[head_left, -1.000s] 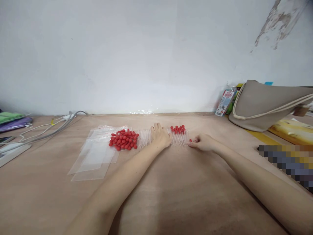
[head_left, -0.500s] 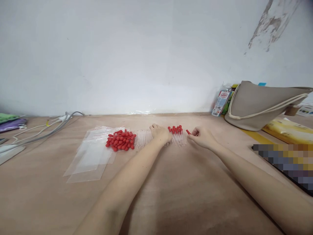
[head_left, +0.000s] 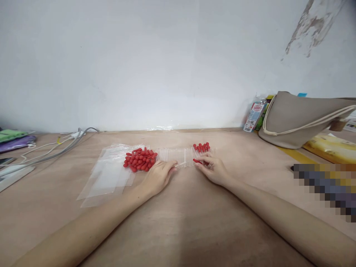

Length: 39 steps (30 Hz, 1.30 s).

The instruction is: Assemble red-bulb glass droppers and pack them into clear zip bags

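A broad, light brown, wood-toned tabletop carries a heap of red, rubbery, club-shaped bulbs, overlapping the right side of several flat, clear plastic bags — and, just right of it, a row of thin, clear tubes, then a few red-topped clear tubes; grey and white cables trail across the left, a taupe, cord-edged bag sits far right
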Each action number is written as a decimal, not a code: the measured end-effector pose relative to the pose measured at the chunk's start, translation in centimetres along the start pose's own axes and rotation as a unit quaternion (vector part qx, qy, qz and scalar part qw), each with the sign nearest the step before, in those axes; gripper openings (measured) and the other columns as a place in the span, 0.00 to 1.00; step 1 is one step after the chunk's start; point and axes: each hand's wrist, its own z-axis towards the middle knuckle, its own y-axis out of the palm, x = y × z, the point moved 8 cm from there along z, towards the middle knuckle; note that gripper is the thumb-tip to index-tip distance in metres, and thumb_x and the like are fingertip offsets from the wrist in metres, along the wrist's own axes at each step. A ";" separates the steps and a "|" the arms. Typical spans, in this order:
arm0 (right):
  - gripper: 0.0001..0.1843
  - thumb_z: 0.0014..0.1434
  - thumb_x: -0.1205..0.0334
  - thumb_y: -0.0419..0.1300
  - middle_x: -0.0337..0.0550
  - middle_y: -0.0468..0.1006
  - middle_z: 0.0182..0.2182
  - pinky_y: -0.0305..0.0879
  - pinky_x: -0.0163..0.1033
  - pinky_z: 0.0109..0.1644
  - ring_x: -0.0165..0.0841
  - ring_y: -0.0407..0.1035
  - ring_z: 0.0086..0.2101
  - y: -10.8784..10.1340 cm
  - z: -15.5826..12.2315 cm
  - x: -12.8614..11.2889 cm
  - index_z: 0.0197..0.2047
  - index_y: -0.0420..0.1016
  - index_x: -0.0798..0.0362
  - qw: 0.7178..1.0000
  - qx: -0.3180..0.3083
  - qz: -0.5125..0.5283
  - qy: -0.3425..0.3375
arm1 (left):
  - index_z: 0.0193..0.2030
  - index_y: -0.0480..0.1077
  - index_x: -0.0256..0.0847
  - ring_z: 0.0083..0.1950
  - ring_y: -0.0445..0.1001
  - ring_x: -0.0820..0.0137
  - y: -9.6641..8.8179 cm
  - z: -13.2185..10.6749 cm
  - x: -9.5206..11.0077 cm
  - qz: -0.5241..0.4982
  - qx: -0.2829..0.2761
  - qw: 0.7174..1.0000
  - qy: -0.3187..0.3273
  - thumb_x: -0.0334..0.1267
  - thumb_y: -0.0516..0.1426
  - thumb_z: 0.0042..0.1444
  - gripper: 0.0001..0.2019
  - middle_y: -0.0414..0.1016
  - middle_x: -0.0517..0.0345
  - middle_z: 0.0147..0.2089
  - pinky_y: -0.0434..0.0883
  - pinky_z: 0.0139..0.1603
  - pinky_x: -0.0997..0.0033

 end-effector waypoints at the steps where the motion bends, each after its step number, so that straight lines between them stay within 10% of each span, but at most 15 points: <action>1: 0.11 0.55 0.58 0.54 0.44 0.71 0.31 0.63 0.37 0.34 0.31 0.66 0.32 0.4 0.0 -0.4 0.39 0.74 0.52 1.000 -0.009 0.004 -0.007 | 0.48 0.63 0.39 0.38 0.69 0.67 -0.1 -0.6 -0.1 -0.010 0.009 1.000 0.007 0.36 0.46 0.61 0.11 0.73 0.54 0.39 0.66 0.41 0.65; 14: 0.12 0.57 0.60 0.53 0.44 0.71 0.33 0.65 0.38 0.39 0.31 0.66 0.34 1.9 -0.5 -2.9 0.42 0.72 0.51 0.993 -0.105 0.026 -0.053 | 0.44 0.68 0.42 0.39 0.71 0.68 0.4 -0.4 -0.1 -0.061 0.000 0.998 -0.012 0.36 0.48 0.60 0.10 0.74 0.55 0.39 0.66 0.41 0.66; 39: 0.04 0.56 0.65 0.54 0.41 0.71 0.26 0.62 0.33 0.31 0.27 0.65 0.27 2.0 -1.2 -3.8 0.33 0.69 0.54 0.989 -0.074 -0.005 -0.128 | 0.46 0.69 0.38 0.35 0.72 0.70 0.0 -0.9 2.2 -0.004 0.034 0.992 0.121 0.31 0.50 0.58 0.12 0.74 0.53 0.37 0.70 0.32 0.71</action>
